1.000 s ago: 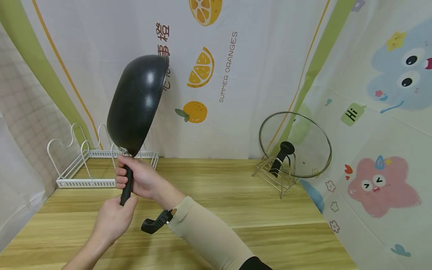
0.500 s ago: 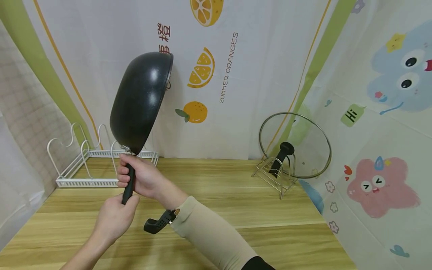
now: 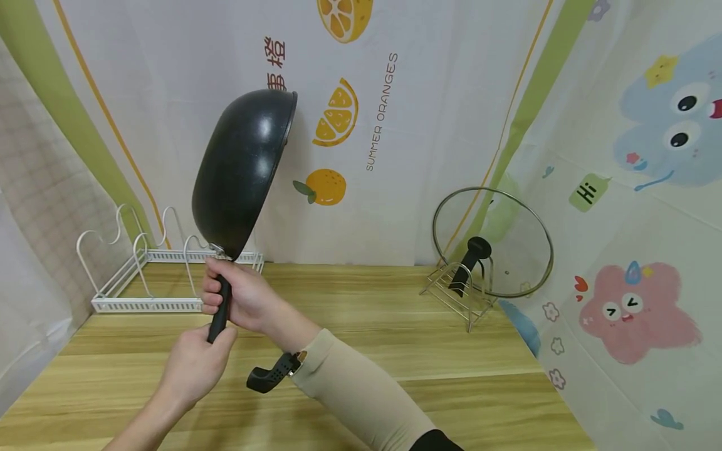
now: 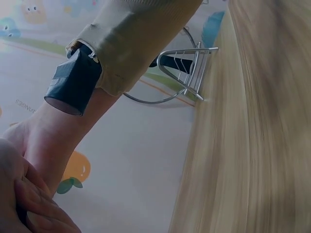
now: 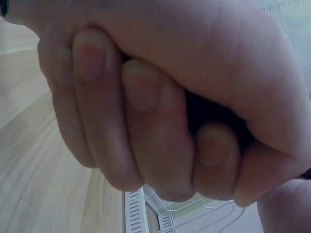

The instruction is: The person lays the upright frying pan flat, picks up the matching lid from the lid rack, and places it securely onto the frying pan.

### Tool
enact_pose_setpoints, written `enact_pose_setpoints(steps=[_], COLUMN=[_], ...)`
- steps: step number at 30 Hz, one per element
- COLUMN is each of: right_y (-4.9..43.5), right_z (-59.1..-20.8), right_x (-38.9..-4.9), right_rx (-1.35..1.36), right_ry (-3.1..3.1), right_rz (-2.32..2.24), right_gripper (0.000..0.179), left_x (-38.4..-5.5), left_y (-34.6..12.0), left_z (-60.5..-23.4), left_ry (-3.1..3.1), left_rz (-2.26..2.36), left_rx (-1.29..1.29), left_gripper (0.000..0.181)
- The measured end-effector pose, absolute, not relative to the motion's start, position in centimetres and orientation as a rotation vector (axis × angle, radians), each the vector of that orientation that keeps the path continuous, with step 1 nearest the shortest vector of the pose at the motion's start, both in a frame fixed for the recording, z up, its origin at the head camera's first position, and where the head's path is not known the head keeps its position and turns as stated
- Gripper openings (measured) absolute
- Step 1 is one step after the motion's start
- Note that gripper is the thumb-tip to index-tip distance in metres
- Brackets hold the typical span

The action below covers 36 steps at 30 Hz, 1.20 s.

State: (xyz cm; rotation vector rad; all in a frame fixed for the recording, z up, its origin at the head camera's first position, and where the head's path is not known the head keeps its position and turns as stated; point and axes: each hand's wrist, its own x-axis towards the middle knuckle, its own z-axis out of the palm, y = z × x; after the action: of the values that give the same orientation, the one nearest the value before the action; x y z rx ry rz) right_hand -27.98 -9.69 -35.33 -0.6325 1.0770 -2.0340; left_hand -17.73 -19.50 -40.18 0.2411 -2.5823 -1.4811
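A black deep frying pan (image 3: pixel 242 169) is held up on its side, its outer base towards me and its rim facing right. Its black handle (image 3: pixel 223 304) points down. My right hand (image 3: pixel 245 297) grips the handle just below the metal joint, fingers curled round it; the right wrist view shows those curled fingers (image 5: pixel 158 131) close up, with dark handle between them and the palm. Lower down, my left hand (image 3: pixel 194 363) holds the handle's end, its thumb along it. In the left wrist view the left hand (image 4: pixel 29 199) fills the lower left corner.
A white rack (image 3: pixel 146 305) with curved dividers stands on the wooden table (image 3: pixel 361 351) at the left, behind the pan. At the right, a glass lid (image 3: pixel 521 232) with a black knob leans in a small wire stand (image 3: pixel 470 316). Printed curtains (image 3: pixel 383 219) hang close behind.
The pan and both hands have shifted slightly to the right, with the pan leaning a little more that way. Both grips stay the same.
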Motion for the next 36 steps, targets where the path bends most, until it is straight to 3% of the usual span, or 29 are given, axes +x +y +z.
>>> enact_pose_setpoints(steps=[24,36], right_y=[-7.6,-6.2], right_z=[-36.0,-36.5], right_x=[-27.9,-28.4], right_rx=[-0.600,-0.608], right_ry=[1.084,1.047], right_rz=[-2.057,-2.064], right_gripper=[0.038,0.041], left_x=[-17.6,-17.3], left_y=[-18.2,-17.5], left_z=[-40.3,-39.7], left_ry=[-2.532,-2.408], left_rz=[-1.717,-2.279], left_rx=[0.163,0.026], left_gripper=[0.043,0.044])
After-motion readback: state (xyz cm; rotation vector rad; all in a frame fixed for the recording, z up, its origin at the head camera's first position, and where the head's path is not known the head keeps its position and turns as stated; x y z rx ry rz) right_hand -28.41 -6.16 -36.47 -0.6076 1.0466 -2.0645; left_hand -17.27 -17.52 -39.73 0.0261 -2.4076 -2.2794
